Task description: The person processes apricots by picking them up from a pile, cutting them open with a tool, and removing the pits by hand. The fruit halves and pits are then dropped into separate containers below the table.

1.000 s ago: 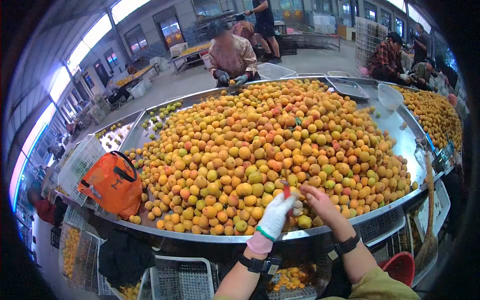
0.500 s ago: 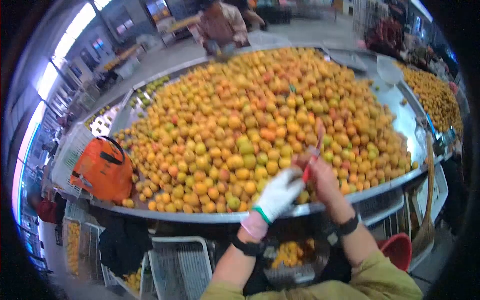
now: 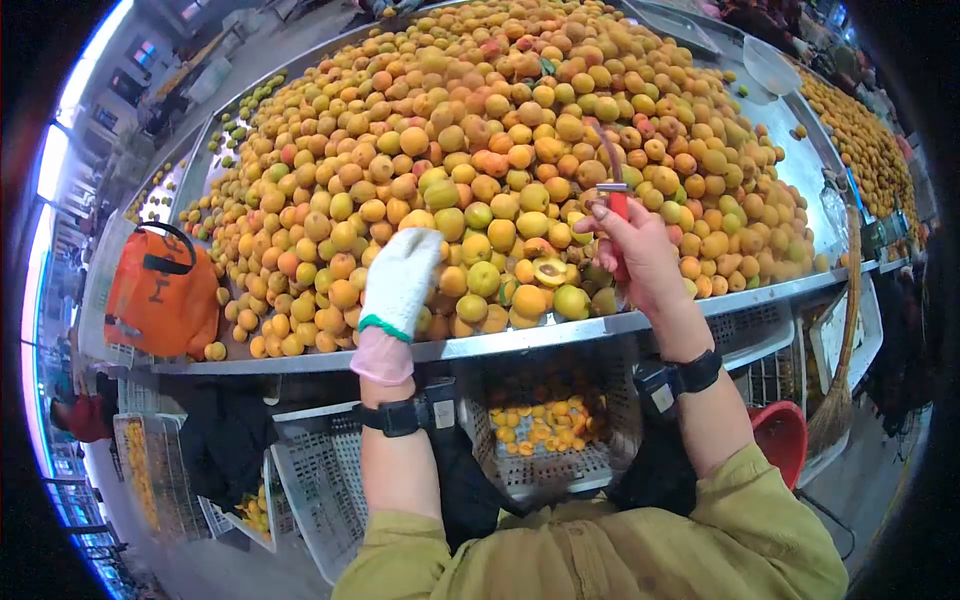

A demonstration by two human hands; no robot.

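Observation:
A big heap of yellow-orange fruit (image 3: 400, 170) covers a metal table (image 3: 560, 332). My left hand (image 3: 400, 280), in a white glove with a green cuff, lies over the near part of the heap; its fingertips are together on the fruit, and what they may hold is hidden. In my bare right hand (image 3: 640, 250) is a red-handled knife (image 3: 618, 205) with a curved blade pointing up and away. Between the two hands, an opened fruit (image 3: 550, 271) shows its cut inside on the heap.
An orange bag (image 3: 165, 290) sits at the table's left end. Below the near edge is a crate (image 3: 530, 487) with fruit pieces. Another crate (image 3: 310, 480) stands left of it. A red bucket (image 3: 780, 440) and a broom (image 3: 832, 415) are at the right.
My hands have moved apart, the left one going left onto the heap. The right hand still has the knife. The opened fruit now shows, and the view has tilted down.

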